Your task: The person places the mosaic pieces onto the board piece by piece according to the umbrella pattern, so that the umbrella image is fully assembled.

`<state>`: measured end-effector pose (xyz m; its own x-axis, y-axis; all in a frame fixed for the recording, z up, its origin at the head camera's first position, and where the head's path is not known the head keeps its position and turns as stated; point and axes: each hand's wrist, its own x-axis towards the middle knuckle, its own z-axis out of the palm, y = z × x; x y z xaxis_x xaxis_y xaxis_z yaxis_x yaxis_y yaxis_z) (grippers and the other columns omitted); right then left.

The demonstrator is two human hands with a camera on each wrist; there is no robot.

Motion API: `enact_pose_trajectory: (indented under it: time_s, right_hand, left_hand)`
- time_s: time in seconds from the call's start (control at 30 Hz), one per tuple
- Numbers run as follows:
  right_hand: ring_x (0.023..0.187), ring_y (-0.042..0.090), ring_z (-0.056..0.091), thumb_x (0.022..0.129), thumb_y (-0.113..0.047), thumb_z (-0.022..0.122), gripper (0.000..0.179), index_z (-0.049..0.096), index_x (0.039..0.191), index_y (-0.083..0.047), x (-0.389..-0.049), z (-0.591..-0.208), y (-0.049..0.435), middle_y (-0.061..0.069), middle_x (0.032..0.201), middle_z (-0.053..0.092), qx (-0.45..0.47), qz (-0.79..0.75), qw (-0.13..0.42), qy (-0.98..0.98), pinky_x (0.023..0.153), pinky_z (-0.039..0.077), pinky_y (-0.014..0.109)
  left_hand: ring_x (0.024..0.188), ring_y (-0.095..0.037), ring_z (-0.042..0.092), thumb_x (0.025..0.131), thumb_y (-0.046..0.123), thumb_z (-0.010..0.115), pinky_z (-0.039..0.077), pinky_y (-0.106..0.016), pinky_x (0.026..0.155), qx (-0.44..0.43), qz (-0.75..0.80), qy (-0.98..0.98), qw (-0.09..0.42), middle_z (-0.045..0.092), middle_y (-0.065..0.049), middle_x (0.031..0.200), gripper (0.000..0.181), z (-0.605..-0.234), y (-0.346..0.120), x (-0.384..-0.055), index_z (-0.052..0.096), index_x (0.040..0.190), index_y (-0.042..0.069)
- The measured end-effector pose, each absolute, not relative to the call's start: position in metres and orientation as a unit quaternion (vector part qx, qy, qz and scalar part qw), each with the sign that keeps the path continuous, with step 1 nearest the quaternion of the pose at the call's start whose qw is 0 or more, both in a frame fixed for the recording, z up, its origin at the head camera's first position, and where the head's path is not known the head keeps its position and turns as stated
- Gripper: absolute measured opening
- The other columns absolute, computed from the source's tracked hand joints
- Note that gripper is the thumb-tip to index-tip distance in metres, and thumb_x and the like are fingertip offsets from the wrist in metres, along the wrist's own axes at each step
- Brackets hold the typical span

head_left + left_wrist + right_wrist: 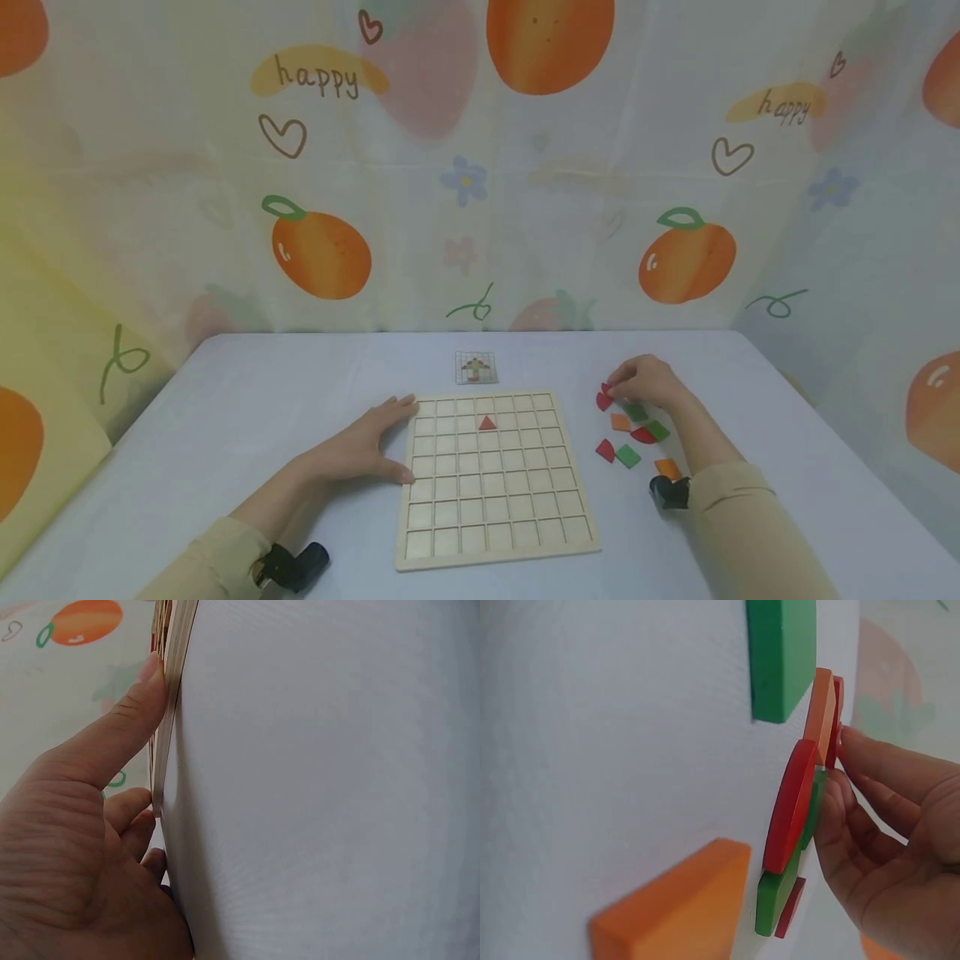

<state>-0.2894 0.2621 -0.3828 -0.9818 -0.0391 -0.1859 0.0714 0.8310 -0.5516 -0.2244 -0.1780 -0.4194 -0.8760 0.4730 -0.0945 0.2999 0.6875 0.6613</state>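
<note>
A pale wooden grid board (472,510) lies on the table with a red triangle piece (487,423) in one of its upper cells. My left hand (362,442) rests along the board's left edge, thumb and fingers spread apart; the left wrist view shows the thumb (124,731) against the board's side (174,682). To the right of the board, my right hand (647,382) pinches a small red piece (606,387) at its fingertips. Another red piece (603,402) lies just below it. In the right wrist view, the fingers partly hide the pinched piece.
Around the right hand lie green pieces (627,456), orange pieces (620,422) and further red pieces (605,451). A small card (476,367) with a coloured pattern on a grid sits behind the board. A fruit-printed curtain (480,208) stands beyond the table.
</note>
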Motion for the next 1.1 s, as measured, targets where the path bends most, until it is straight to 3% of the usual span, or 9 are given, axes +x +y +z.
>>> enact_pose_trajectory:
  time_s: [1.1]
  right_hand:
    - [0.088, 0.025, 0.060, 0.086, -0.015, 0.072, 0.022, 0.066, 0.104, -0.003, -0.2906, -0.3815, 0.2523, 0.015, 0.100, 0.066, 0.006, -0.293, 0.072, 0.954, 0.076, 0.057, 0.032]
  left_hand:
    - [0.154, -0.046, 0.009, 0.071, 0.041, 0.086, 0.012, -0.068, 0.121, 0.224, 0.336, 0.906, 0.124, 0.021, -0.015, 0.166, 0.106, -0.4182, -0.1794, -0.2249, 0.031, 0.154, 0.004]
